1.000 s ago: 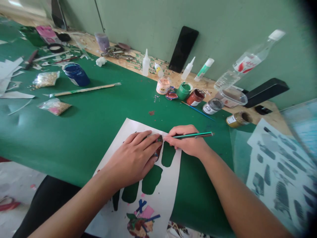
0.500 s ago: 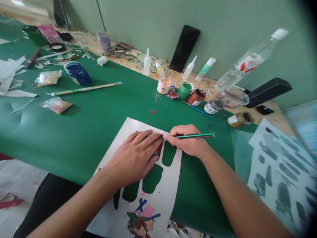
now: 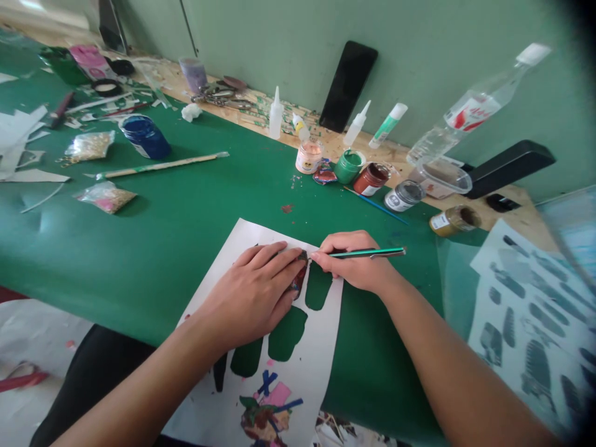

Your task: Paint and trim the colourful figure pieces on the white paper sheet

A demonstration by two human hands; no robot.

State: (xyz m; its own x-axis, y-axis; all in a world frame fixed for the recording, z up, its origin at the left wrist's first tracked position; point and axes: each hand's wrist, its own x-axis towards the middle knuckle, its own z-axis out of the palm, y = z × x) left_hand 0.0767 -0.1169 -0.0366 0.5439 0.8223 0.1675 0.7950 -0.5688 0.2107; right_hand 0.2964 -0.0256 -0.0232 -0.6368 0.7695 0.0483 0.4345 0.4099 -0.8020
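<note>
My right hand (image 3: 356, 261) pinches a green pen (image 3: 367, 253) with a silver clip. Its tip, mostly hidden by my fingers, meets the edge of a dark painted piece (image 3: 300, 276). My left hand (image 3: 261, 285) lies flat over that piece, fingers stretched out, and covers most of it. Both hands rest on a white paper sheet (image 3: 321, 360) that has several cut-out holes through which the green table shows. On the sheet's lower part lie painted scraps (image 3: 265, 419) in pink, blue, brown and green.
Paint jars (image 3: 350, 166), glue bottles (image 3: 276, 115) and a clear plastic bottle (image 3: 475, 112) stand along the back. A blue jar (image 3: 145, 136), a paintbrush (image 3: 162, 166) and small bead bags (image 3: 106, 197) are at the left. A stencil sheet (image 3: 507, 292) lies at the right.
Both hands keep almost the same place. The pen's rear end has shifted very slightly; the camera view has moved a little.
</note>
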